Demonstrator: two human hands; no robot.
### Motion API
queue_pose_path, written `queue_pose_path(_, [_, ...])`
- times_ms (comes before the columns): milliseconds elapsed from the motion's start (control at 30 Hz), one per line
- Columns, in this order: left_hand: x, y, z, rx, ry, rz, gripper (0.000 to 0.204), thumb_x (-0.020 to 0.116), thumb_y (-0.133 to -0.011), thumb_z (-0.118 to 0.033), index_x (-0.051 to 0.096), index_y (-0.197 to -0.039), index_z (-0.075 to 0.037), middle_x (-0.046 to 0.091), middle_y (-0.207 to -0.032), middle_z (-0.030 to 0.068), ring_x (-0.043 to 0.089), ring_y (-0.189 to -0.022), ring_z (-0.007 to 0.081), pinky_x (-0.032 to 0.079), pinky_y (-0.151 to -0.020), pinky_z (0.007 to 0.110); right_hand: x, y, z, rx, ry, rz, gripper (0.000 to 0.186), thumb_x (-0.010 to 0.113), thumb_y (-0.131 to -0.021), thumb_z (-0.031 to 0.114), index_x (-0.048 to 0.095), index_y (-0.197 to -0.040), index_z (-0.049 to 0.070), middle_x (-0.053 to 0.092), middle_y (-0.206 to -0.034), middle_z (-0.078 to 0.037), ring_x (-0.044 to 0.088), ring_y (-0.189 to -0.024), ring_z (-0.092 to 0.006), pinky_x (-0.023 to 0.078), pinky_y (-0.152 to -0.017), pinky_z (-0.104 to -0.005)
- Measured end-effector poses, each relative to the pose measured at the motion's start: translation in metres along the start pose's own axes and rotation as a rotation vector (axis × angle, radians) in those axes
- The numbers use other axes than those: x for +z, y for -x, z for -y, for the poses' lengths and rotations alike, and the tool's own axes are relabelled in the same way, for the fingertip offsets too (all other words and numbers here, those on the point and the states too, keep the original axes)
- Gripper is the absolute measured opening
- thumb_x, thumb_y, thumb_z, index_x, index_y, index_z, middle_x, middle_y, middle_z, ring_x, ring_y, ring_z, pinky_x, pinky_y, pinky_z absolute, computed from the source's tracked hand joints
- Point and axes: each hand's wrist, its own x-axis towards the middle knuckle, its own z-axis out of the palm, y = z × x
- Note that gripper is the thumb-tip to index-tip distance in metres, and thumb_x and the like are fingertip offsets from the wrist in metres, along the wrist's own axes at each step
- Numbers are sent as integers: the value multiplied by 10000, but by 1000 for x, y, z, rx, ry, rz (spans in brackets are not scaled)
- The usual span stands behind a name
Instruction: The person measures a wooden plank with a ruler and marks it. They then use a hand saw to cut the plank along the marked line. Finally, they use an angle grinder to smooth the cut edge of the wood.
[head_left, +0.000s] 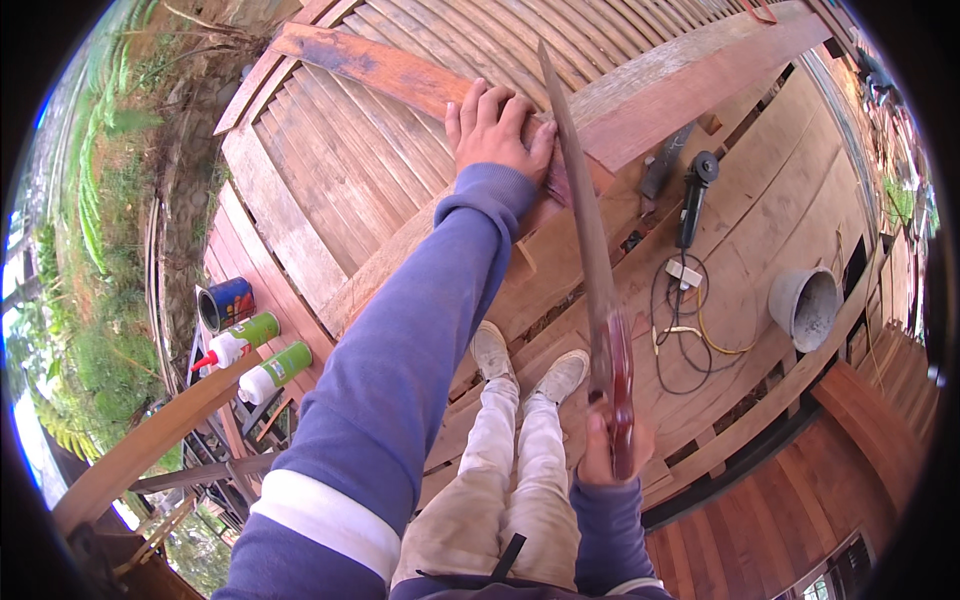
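My left hand bears down on a reddish-brown wooden plank, its fingers bent over the far edge and its thumb toward the saw. The plank lies across a slatted wooden panel. In my right hand is the red-brown handle of a handsaw, held low in front of my legs. The saw's long blade points away from me and passes just right of my left hand, by the plank's end. Whether its teeth touch the wood I cannot tell. A thick wooden beam lies right of the blade.
On the plank floor at right are a black angle grinder, a tangled cord with a white socket block, and a grey bucket. At left stand a blue can and two green-white bottles. Gaps split the floorboards.
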Motion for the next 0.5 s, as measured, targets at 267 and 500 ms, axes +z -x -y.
queue_pose_path(267, [0,-1,-2,8,2,-16,335,601,-874,-391,654,-1072,-126,547,-1267,72,329,-1380,311,133,-1156,541,12,-31,22,113,4,12,88,645,-807,86,624,-799,1,594,-646,-132,611,-569,-277,475,-569,-356])
queue_pose_path(500, [1,-2,0,20,-15,-26,316,601,-874,-385,655,-1058,-133,554,-1254,68,345,-1368,315,148,-1151,540,-11,13,-1,25,-80,-11,82,643,-802,82,627,-806,2,586,-644,-128,590,-538,-265,461,-548,-347])
